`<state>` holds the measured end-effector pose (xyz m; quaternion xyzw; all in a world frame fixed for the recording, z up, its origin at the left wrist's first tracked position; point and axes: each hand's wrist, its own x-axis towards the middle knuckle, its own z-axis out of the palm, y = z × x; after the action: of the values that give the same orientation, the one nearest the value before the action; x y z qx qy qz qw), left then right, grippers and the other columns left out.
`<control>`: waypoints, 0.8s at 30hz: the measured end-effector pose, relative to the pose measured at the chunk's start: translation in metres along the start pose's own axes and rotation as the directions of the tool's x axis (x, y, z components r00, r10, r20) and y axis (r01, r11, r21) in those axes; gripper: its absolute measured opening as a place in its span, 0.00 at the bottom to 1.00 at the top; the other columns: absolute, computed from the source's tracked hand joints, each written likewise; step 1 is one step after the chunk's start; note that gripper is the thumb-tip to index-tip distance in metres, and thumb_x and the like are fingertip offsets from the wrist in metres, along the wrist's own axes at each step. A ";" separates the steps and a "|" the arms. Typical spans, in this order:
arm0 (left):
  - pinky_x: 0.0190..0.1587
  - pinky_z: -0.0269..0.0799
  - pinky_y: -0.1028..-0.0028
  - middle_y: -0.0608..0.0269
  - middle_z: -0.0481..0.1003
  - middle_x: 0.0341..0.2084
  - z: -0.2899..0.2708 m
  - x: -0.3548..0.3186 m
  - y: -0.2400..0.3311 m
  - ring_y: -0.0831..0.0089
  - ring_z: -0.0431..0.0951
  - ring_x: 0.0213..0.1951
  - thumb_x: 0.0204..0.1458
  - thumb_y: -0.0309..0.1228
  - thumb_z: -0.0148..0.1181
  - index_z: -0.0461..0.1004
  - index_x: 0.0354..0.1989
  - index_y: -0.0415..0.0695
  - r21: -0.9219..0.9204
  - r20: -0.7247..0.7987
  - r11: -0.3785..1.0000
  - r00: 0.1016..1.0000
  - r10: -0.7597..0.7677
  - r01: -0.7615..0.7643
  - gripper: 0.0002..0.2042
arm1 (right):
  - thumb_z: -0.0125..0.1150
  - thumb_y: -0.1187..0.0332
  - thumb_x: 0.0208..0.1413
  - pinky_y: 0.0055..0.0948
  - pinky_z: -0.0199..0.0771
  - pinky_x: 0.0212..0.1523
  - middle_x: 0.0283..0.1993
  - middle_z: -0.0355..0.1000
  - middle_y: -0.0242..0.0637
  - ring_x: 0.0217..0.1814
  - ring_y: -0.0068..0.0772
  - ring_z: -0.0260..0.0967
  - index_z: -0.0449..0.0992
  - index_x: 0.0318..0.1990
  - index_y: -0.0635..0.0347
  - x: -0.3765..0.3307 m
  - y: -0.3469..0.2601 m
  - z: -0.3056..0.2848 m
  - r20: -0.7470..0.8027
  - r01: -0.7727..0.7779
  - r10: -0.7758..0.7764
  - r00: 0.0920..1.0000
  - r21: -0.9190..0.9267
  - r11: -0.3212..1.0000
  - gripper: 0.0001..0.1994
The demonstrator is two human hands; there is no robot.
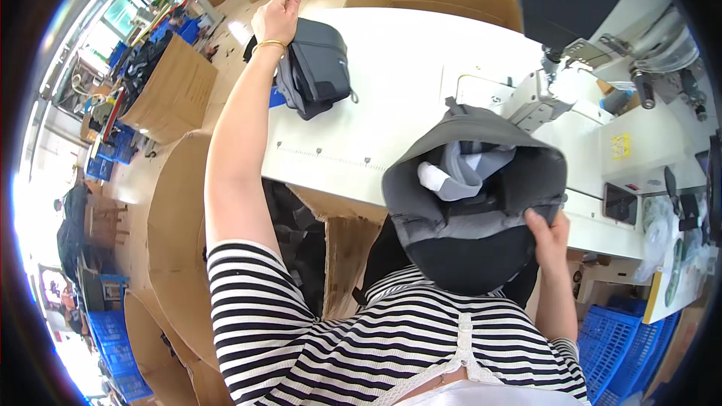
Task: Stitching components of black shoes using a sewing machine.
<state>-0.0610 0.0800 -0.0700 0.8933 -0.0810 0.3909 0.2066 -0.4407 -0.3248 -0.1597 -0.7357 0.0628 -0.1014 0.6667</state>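
A large dark grey fabric bag (474, 256) is tilted with its wide mouth facing me, over the table's near edge. My right hand (550, 237) grips its rim on the right side, thumb on the inner face. Folded light grey and white fabric (455, 173) shows inside the mouth. At the far left, my left hand (278, 16) is raised beyond the upper corner of a smaller grey bag (320, 68) lying on the table. Its fingers are partly curled, one pointing outward, and nothing shows in them. A blue piece (277, 97) peeks out beside the smaller bag.
The sewing machine (538, 98) stands on the white table (398, 68) just behind the large bag. A phone (620, 203) lies at the right. Cardboard boxes (177, 218) flank the table's left and far sides. Blue crates (613, 346) sit at lower right.
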 end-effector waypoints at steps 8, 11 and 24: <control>0.58 0.39 0.39 0.45 0.51 0.62 0.016 -0.005 0.059 0.46 0.43 0.64 0.44 0.50 0.58 0.55 0.61 0.43 0.347 -0.032 0.930 0.992 -0.120 0.124 0.38 | 0.57 0.72 0.54 0.22 0.67 0.40 0.36 0.73 0.31 0.37 0.18 0.65 0.72 0.41 0.69 0.002 0.006 -0.003 0.117 -0.008 -0.006 0.993 0.125 0.992 0.10; 0.61 0.37 0.41 0.42 0.41 0.64 -0.004 -0.072 0.079 0.44 0.36 0.66 0.40 0.49 0.64 0.48 0.65 0.45 0.304 -0.044 0.952 0.999 -0.015 0.027 0.45 | 0.57 0.72 0.54 0.22 0.68 0.39 0.35 0.73 0.31 0.36 0.19 0.65 0.73 0.39 0.68 0.006 0.003 -0.006 0.142 0.010 -0.021 0.990 0.078 0.997 0.08; 0.63 0.46 0.54 0.47 0.44 0.65 -0.029 -0.114 0.021 0.46 0.48 0.63 0.36 0.38 0.69 0.57 0.62 0.47 0.221 0.222 0.913 0.929 0.296 -0.344 0.40 | 0.56 0.65 0.55 0.25 0.65 0.30 0.25 0.69 0.35 0.26 0.25 0.64 0.71 0.33 0.66 0.053 -0.029 0.013 0.357 0.258 -0.225 0.907 -0.048 0.965 0.11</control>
<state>-0.1641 0.0713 -0.1289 0.9190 -0.1943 0.3427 0.0142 -0.3878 -0.3215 -0.1290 -0.7745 -0.1429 -0.0482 0.6143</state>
